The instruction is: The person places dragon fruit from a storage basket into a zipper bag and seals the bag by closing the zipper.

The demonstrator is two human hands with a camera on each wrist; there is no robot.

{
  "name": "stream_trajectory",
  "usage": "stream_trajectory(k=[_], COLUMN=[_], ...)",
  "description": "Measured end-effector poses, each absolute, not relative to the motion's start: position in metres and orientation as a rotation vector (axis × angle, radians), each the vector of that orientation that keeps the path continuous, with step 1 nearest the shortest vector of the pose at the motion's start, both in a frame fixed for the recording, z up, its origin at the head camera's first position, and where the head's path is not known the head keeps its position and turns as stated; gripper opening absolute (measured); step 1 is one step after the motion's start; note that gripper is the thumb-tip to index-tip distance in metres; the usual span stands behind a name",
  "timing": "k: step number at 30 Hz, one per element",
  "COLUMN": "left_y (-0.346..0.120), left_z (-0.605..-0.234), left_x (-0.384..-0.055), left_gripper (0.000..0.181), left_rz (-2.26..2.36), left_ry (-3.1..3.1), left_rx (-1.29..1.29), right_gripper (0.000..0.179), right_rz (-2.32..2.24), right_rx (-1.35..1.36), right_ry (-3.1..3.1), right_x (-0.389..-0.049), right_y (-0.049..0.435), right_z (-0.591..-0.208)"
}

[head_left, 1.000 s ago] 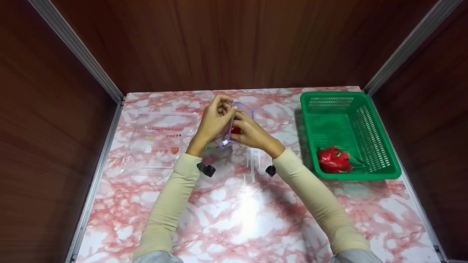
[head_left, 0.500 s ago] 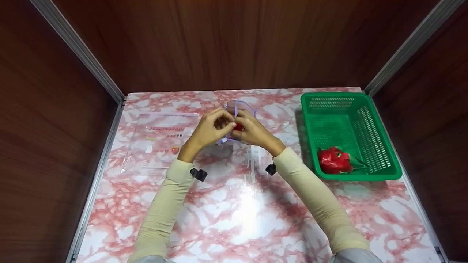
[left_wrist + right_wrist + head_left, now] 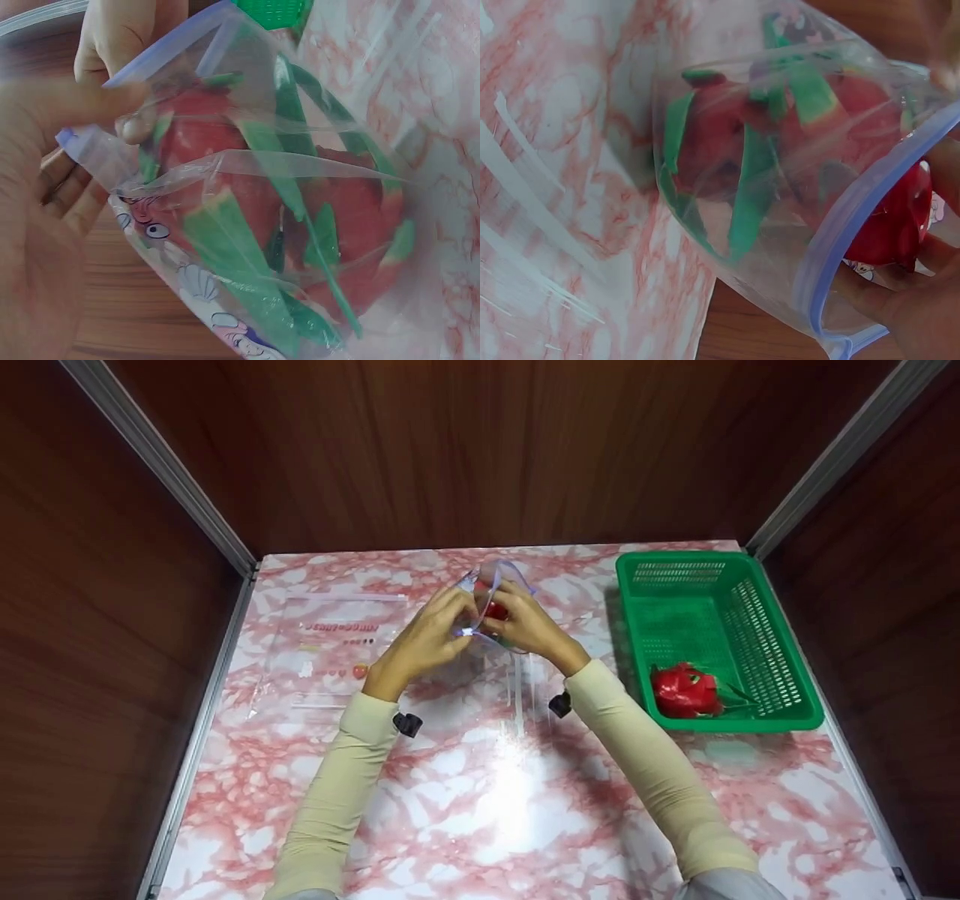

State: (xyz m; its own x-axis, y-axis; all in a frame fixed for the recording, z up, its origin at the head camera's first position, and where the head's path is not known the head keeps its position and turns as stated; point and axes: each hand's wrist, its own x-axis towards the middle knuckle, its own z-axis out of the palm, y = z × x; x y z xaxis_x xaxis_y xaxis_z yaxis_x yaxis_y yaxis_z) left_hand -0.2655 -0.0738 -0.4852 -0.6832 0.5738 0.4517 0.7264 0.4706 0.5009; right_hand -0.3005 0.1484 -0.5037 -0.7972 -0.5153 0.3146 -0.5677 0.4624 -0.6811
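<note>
Both hands are at a clear zip bag (image 3: 851,210) with a purple zip edge, over the back middle of the table. Inside it lie two red dragon fruits with green leaves, a lower one (image 3: 345,225) and an upper one (image 3: 202,135) close to the mouth. My left hand (image 3: 427,637) grips the bag at the left of its mouth. My right hand (image 3: 529,622) reaches into the mouth, its fingers curled round the upper fruit; some of them are hidden by it. Cartoon prints (image 3: 195,285) show on one side of the bag.
A green basket (image 3: 739,724) stands at the right, with another red dragon fruit (image 3: 684,690) in its near left corner. A flat clear zip bag (image 3: 330,652) with red print lies at the left. Wooden panels (image 3: 480,450) enclose the back and sides.
My left hand has come down from the far rim, then turned in to the left of the mouth. The bag's mouth shows wider around my right hand, which has barely moved.
</note>
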Motion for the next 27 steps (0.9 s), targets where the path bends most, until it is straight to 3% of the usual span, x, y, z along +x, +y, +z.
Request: stream_trajectory(k=[3, 6, 22, 27], left_y=[-0.075, -0.078, -0.084, -0.085], left_z=[-0.485, -0.484, -0.476, -0.475], left_x=[-0.266, -0.265, -0.263, -0.263], left_gripper=[0.011, 0.005, 0.006, 0.006], left_rz=[-0.953, -0.895, -0.895, -0.913], left_ry=[-2.442, -2.413, -2.274, -2.24], left_rx=[-1.099, -1.079, -1.026, -1.025], right_gripper=[0.035, 0.04, 0.042, 0.055], right_rz=[1.273, 1.275, 1.102, 1.25], right_rx=[0.974, 0.962, 1.023, 1.047], right_ry=[-2.634, -2.641, -2.604, -2.597], right_x=[-0.3, -0.3, -0.305, -0.304], right_y=[0.148, 0.149, 0.144, 0.143], right_z=[-0.504, -0.504, -0.503, -0.505])
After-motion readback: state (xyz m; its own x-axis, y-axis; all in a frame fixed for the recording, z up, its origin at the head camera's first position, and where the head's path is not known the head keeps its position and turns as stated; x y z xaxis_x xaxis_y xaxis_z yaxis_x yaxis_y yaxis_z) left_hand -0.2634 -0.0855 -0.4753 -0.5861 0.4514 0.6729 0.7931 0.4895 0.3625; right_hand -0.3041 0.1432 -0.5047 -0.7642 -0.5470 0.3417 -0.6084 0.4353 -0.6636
